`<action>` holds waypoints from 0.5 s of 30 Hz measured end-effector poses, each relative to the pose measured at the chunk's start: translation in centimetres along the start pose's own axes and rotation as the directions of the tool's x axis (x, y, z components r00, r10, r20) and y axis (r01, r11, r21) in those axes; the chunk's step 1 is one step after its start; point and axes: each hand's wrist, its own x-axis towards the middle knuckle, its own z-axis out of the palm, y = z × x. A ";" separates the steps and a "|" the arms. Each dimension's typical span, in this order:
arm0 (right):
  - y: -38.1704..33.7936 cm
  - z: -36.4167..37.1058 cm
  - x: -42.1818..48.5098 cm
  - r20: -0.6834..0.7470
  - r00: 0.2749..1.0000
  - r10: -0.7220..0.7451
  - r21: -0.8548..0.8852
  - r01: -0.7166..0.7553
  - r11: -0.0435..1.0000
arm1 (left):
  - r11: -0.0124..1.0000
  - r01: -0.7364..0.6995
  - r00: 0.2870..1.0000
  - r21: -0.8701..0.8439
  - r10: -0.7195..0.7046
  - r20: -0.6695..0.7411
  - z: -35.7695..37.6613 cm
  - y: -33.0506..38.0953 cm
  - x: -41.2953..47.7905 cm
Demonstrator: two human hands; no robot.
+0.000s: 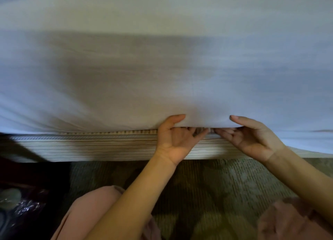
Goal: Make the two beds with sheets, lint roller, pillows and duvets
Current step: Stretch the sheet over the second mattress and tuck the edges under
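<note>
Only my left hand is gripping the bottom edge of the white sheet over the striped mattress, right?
No, both do: the head view shows the left hand and the right hand each pinching the bottom edge of the white sheet over the striped mattress.

Looking dim and cool, turning bluish over the sheet [252, 63], with a broad grey shadow darkening its middle. Smearing sideways in motion blur. Bowing at the edges. Fading to near black on the floor [216, 182] at lower left.
</note>
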 end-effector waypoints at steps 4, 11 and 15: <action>1.3 0.3 0.8 0.018 0.990 -0.140 0.169 0.135 0.976 | 0.998 -0.013 0.999 -0.067 0.015 0.031 -0.1 -0.5 0.5; 0.6 -0.5 0.2 0.072 0.997 -0.022 -0.061 0.027 0.998 | 0.992 0.121 0.986 0.048 -0.114 -0.120 1.0 0.4 -1.0; -0.4 -0.4 -0.2 -0.014 0.997 0.080 -0.144 -0.081 0.986 | 0.993 0.108 0.953 0.052 -0.089 -0.288 1.4 0.3 -2.8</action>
